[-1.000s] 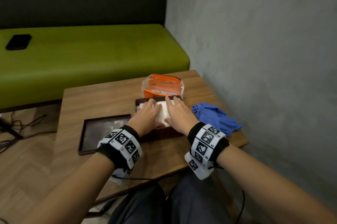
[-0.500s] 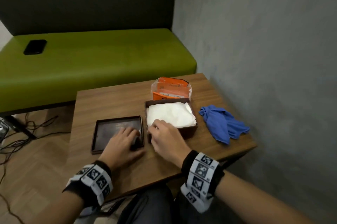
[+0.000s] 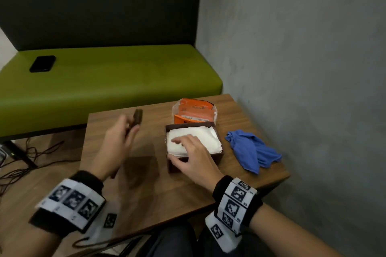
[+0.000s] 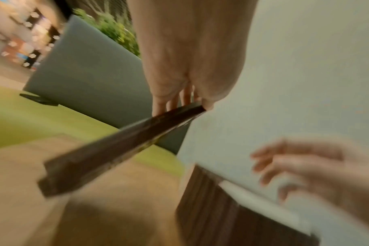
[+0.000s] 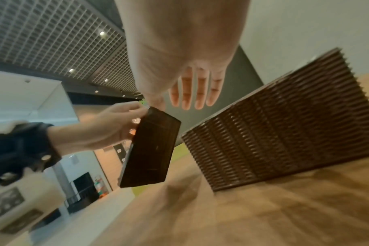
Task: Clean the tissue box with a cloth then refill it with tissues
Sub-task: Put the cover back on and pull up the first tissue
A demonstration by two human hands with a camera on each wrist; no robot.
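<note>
The dark brown woven tissue box stands open on the wooden table, filled with white tissues. My left hand grips the box's flat dark lid, lifted off the table and tilted on edge to the left of the box. In the left wrist view the lid is pinched at one corner. My right hand hovers over the box's near left corner, its fingers straight, index touching the tissues. The box's ribbed wall fills the right wrist view, with the lid beside it.
An orange tissue pack stands right behind the box. A crumpled blue cloth lies to the box's right, near the grey wall. A green bench with a black phone runs behind the table. Cables lie on the floor at left.
Both hands left the tissues. My left hand went to the lid lying left of the box and has lifted it up on edge; my right hand stays at the box's near edge.
</note>
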